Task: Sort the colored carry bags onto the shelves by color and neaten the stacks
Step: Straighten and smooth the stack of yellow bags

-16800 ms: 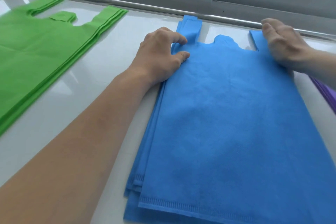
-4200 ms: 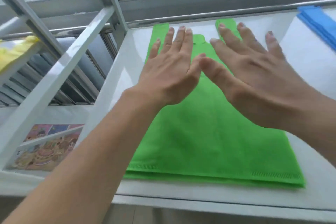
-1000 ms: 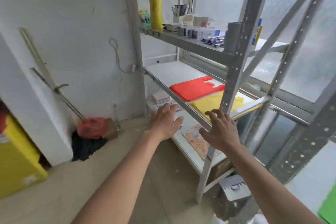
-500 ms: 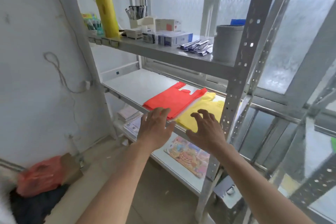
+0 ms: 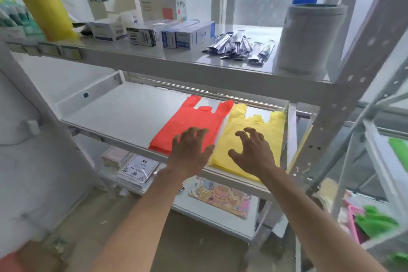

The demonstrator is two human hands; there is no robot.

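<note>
A red stack of carry bags (image 5: 194, 120) lies flat on the middle shelf (image 5: 119, 115), handles toward the window. Right beside it lies a yellow stack of carry bags (image 5: 254, 132), its near edge at the shelf front. My left hand (image 5: 189, 150) hovers over the near end of the red stack, fingers spread, holding nothing. My right hand (image 5: 254, 152) hovers over the near end of the yellow stack, fingers curled and apart, empty. A green bag (image 5: 398, 152) shows on the neighbouring shelf at far right.
The upper shelf (image 5: 198, 62) carries boxes, a yellow roll (image 5: 44, 0), sachets and a grey cylinder (image 5: 309, 35). Perforated uprights (image 5: 344, 86) stand at right. The bottom shelf holds A4 paper packs (image 5: 136, 168) and a colourful sheet (image 5: 220, 196). The middle shelf's left half is bare.
I have moved from the green stack to this other rack. Over the last second both hands have come up and forward, now over the near ends of the red and yellow stacks.
</note>
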